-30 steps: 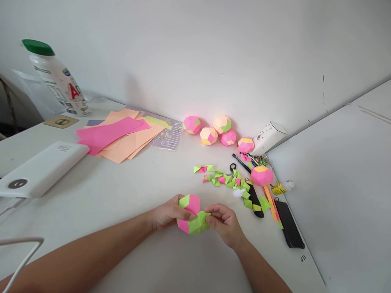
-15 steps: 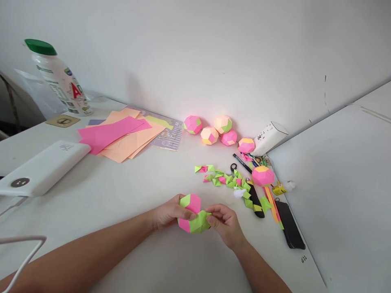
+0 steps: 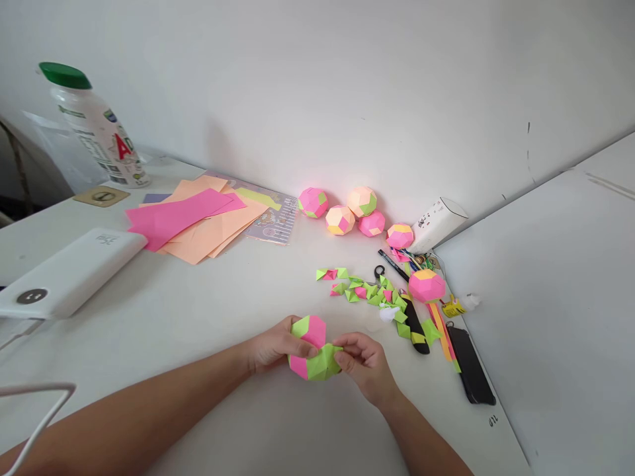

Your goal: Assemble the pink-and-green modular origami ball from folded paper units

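Note:
A partly open folded-paper ball [image 3: 322,363] in pink and lime green is held above the near part of the table. My left hand [image 3: 278,345] is closed around its left side, thumb lying across the front. At the ball's right edge, my right hand [image 3: 364,363] pinches a green paper flap between thumb and fingertips. Small folded green and pink paper pieces [image 3: 367,291] are strung out on the table just beyond my hands. Finished-looking paper balls [image 3: 340,220] in pink, peach and green sit by the wall, and another pink-and-yellow ball [image 3: 426,285] rests to the right.
Paper sheets [image 3: 198,225] lie at the back left, near a green-capped bottle [image 3: 99,132] and a white power bank [image 3: 74,271]. On the right are a black-handled cutter [image 3: 415,324], a yellow glue bottle [image 3: 454,305], a black phone [image 3: 470,363] and a white box [image 3: 439,223].
Almost nothing differs. The right fingertips have shifted very slightly at the flap, and both hands keep their hold on the paper ball.

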{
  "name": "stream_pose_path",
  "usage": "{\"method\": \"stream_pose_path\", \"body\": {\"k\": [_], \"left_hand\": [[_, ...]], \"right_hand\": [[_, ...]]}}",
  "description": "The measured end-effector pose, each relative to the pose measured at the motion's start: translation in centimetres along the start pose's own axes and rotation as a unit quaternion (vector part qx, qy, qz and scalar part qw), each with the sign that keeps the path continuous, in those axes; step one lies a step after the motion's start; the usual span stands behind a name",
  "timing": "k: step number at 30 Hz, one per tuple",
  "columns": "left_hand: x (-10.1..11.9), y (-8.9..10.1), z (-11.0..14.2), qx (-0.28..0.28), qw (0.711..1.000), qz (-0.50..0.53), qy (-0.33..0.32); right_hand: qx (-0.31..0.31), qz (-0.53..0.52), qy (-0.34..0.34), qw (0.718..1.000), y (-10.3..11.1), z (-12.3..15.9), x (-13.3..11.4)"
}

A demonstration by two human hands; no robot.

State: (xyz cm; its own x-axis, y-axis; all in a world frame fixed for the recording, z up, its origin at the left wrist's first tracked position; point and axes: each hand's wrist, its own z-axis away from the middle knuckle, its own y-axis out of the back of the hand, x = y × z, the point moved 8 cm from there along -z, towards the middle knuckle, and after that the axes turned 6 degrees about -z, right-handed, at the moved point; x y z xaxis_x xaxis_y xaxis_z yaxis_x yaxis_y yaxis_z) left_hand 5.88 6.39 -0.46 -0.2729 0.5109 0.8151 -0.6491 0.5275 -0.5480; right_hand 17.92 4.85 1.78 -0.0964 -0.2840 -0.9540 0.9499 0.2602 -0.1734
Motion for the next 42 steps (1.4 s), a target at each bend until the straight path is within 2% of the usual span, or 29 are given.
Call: {"method": "stream_pose_path", "body": {"k": [6,12,18,26,33,38,42], "left_hand": [[0.2,-0.3,0.1,-0.005,1.000,0.007,-0.006],[0.4,0.0,0.1,0.064,0.997,0.039,-0.008],[0.1,0.1,-0.1,0.078,0.997,0.001,-0.016],[0.0,0.1,0.0,0.091,0.995,-0.045,-0.025],[0.4,-0.2,0.1,0.045,0.997,0.002,-0.061],[-0.1,-0.8,-0.1,-0.006,0.999,-0.041,-0.033],[0.0,-0.9,-0.2,-0.021,0.998,-0.038,-0.052]], "right_hand": [[-0.003,-0.006,0.003,1.000,-0.2,0.1,-0.1],[0.009,-0.012,-0.004,1.000,-0.1,0.0,-0.3],[0.032,-0.050,-0.021,0.998,0.3,-0.3,0.2],[0.017,-0.089,-0.037,0.995,0.1,-0.4,0.8],[0.003,-0.096,-0.017,0.995,0.2,-0.2,0.3],[-0.012,-0.071,-0.038,0.997,0.3,-0.2,0.4],[0.001,-0.096,-0.043,0.994,0.8,-0.2,0.1]]}}
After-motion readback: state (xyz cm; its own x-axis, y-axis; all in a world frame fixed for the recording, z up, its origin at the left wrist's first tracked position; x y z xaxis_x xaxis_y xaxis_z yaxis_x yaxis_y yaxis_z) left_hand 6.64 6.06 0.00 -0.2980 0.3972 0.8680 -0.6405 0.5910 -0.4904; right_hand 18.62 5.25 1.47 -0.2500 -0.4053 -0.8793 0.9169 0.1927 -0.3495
